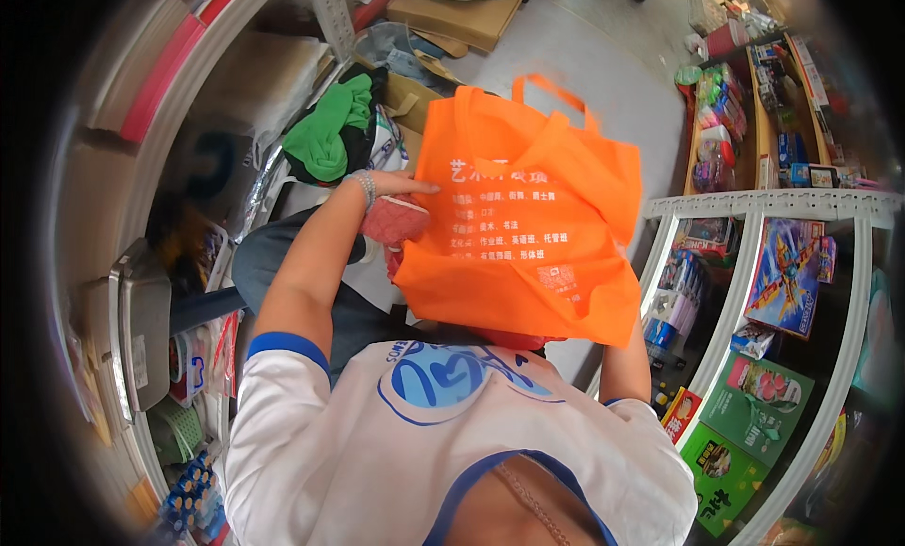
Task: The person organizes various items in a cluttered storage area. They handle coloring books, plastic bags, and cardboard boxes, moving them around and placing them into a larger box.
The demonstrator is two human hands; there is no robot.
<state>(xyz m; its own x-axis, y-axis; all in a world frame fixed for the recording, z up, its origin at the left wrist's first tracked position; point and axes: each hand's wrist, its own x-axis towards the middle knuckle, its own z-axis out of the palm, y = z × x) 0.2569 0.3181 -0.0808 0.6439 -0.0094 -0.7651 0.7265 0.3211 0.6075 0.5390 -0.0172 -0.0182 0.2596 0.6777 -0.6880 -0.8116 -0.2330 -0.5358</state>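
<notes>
An orange fabric tote bag (523, 221) with printed writing is spread before my chest, its handles at the far side. My left hand (403, 184) lies at the bag's left edge, fingers over the fabric; whether it pinches the cloth cannot be told. Below that hand a red crumpled fabric item (396, 221) with a pale trim hangs beside the bag. My right hand is hidden behind the bag; only the forearm shows at the lower right. Some red material also shows under the bag's lower edge.
Green cloth (329, 129) lies on dark fabric at the left, near an open cardboard box (410, 104). White metal shelving (760, 203) with boxed toys and packages stands at the right. More shelves at the left hold a lidded metal tray (141, 327). A flat cardboard box (456, 15) lies beyond.
</notes>
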